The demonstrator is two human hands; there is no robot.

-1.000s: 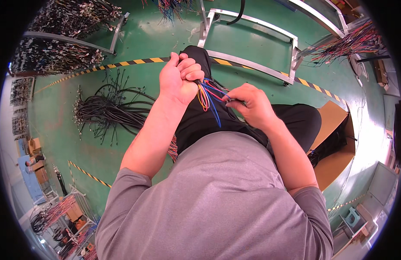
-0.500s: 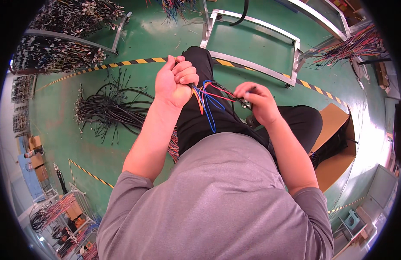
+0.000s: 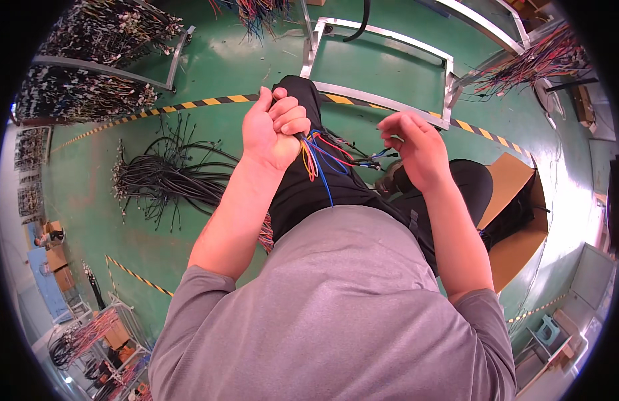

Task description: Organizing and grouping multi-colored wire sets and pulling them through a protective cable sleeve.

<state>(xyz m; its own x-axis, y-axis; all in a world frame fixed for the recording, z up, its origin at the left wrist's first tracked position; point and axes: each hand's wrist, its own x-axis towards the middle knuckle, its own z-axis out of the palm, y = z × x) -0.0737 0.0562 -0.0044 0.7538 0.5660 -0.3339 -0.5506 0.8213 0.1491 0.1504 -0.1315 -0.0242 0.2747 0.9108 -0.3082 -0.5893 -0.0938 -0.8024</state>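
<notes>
My left hand is closed in a fist round a wire harness above my left thigh. Blue, red, orange, yellow and black wires fan out below and to the right of the fist. Small dark connectors sit at the ends of some wires, just short of my right hand. That hand hangs over my right knee with its fingers spread a little and nothing seen between them. A blue wire droops toward my shirt. What lies inside the left fist is hidden.
On the green floor at left lies a big bundle of black cables. An open cardboard box with black contents stands at right. Ahead is a metal frame. Racks of hanging wires stand at far left, with more wires at far right.
My right hand has let go of the wires' connector ends and moved slightly right, its fingers opening. The wires now hang loose from my left fist, which stays closed.
</notes>
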